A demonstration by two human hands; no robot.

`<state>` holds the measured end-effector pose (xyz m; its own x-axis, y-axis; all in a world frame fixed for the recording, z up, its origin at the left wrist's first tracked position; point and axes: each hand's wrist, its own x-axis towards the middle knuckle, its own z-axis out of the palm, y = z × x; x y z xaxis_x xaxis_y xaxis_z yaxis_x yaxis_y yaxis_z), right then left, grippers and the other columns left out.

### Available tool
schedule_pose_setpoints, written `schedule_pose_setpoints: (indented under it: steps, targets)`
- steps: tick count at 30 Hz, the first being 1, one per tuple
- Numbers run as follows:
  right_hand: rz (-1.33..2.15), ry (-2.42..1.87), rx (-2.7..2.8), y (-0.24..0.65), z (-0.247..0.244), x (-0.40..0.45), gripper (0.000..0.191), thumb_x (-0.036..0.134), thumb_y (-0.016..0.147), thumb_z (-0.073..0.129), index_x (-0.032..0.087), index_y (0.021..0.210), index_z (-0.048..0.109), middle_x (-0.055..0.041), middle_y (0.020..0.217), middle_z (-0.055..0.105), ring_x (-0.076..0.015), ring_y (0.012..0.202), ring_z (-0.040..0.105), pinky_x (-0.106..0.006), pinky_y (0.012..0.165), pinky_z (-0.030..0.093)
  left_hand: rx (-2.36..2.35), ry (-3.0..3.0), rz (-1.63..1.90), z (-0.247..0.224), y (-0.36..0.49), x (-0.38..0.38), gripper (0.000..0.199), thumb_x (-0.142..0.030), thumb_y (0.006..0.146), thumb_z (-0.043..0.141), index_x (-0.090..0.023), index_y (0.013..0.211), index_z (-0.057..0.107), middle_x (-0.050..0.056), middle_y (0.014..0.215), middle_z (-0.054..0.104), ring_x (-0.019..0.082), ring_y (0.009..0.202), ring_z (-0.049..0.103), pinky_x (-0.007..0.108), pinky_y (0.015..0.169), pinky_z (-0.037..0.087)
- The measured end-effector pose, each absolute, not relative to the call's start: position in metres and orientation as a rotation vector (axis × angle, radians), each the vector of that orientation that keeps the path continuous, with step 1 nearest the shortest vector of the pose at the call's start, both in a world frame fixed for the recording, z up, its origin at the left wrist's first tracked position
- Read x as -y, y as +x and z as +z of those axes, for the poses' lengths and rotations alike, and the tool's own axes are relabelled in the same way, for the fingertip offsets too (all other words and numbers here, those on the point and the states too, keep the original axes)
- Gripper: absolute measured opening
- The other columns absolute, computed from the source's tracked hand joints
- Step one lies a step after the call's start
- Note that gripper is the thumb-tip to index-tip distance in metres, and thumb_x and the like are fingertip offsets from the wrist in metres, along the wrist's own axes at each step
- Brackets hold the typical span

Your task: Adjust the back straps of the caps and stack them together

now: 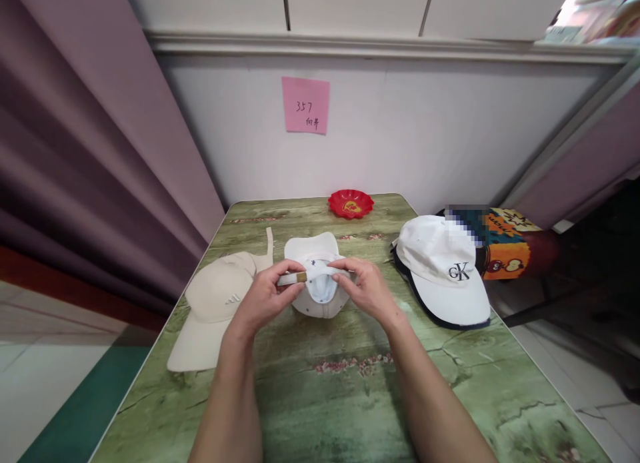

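Observation:
A white baseball cap point(320, 308) is in front of me at the middle of the table, its brim pointing away and its back strap toward me. My left hand point(267, 296) pinches the strap beside a brass-coloured buckle. On the other side, my right hand point(367, 290) grips the strap between thumb and fingers. To the left lies a beige cap point(213, 290) with small stripes on its front and a loose strap sticking up. At the right, a white cap with black letters point(435, 263) rests on top of a dark cap point(417, 290).
A red scalloped dish point(351, 204) sits at the far edge of the green wood-patterned table point(330, 410). Behind it, a pink note point(306, 106) is stuck on the white wall. Purple curtains point(115, 103) hang at the left. A colourful patterned box point(507, 250) stands beyond the right edge.

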<state>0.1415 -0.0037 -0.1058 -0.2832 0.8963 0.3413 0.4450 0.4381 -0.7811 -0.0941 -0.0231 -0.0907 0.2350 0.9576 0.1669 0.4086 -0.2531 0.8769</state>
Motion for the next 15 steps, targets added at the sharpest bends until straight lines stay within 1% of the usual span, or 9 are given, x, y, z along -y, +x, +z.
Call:
schedule_pose_setpoints:
  steps: [2, 5, 7, 9, 12, 15]
  targets:
    - [0.725, -1.106, 1.912, 0.139, -0.106, 0.004, 0.02, 0.026, 0.09, 0.061, 0.024, 0.106, 0.073, -0.005, 0.108, 0.075, -0.0223, 0.102, 0.065, -0.037, 0.095, 0.042, -1.239, 1.749, 0.961, -0.091, -0.097, 0.023, 0.026, -0.034, 0.081, 0.068, -0.02, 0.103, 0.064, 0.003, 0.091, 0.067, 0.015, 0.071, 0.06, 0.023, 0.059, 0.047]
    - [0.783, -1.081, 1.907, 0.138, -0.103, 0.007, 0.019, 0.03, 0.092, 0.06, 0.025, 0.104, 0.073, -0.0047, 0.105, 0.076, -0.0214, 0.1, 0.066, -0.037, 0.094, 0.042, -1.205, 1.724, 0.938, -0.092, -0.099, 0.023, 0.029, -0.033, 0.079, 0.071, -0.019, 0.104, 0.065, 0.005, 0.098, 0.068, 0.017, 0.078, 0.063, 0.025, 0.065, 0.05]
    - [0.816, -1.085, 1.907, 0.138, -0.101, 0.009, 0.02, 0.035, 0.091, 0.062, 0.025, 0.104, 0.074, -0.0042, 0.103, 0.076, -0.0214, 0.097, 0.067, -0.039, 0.098, 0.04, -1.186, 1.729, 0.925, -0.092, -0.098, 0.023, 0.03, -0.031, 0.078, 0.071, -0.019, 0.105, 0.066, 0.006, 0.102, 0.068, 0.019, 0.083, 0.065, 0.027, 0.07, 0.052]
    - [0.837, -1.086, 1.925, 0.137, -0.099, 0.01, 0.019, 0.037, 0.089, 0.066, 0.026, 0.102, 0.074, -0.0034, 0.102, 0.077, -0.0214, 0.096, 0.068, -0.042, 0.105, 0.034, -1.169, 1.743, 0.919, -0.091, -0.095, 0.023, 0.03, -0.029, 0.078, 0.072, -0.019, 0.105, 0.066, 0.007, 0.105, 0.069, 0.02, 0.088, 0.066, 0.029, 0.073, 0.053]
    - [0.856, -1.073, 1.946, 0.134, -0.099, 0.011, 0.015, 0.035, 0.088, 0.066, 0.026, 0.096, 0.074, -0.0018, 0.099, 0.077, -0.0202, 0.092, 0.068, -0.044, 0.111, 0.026, -1.152, 1.757, 0.908, -0.089, -0.089, 0.024, 0.027, -0.028, 0.078, 0.072, -0.018, 0.103, 0.067, 0.007, 0.102, 0.069, 0.02, 0.087, 0.066, 0.028, 0.072, 0.052]
    - [0.848, -1.069, 1.944, 0.131, -0.1, 0.012, 0.011, 0.031, 0.089, 0.065, 0.025, 0.091, 0.074, -0.0003, 0.093, 0.077, -0.0182, 0.087, 0.068, -0.043, 0.112, 0.024, -1.15, 1.76, 0.902, -0.086, -0.085, 0.025, 0.026, -0.028, 0.077, 0.072, -0.017, 0.1, 0.068, 0.006, 0.095, 0.07, 0.02, 0.083, 0.066, 0.028, 0.07, 0.051]
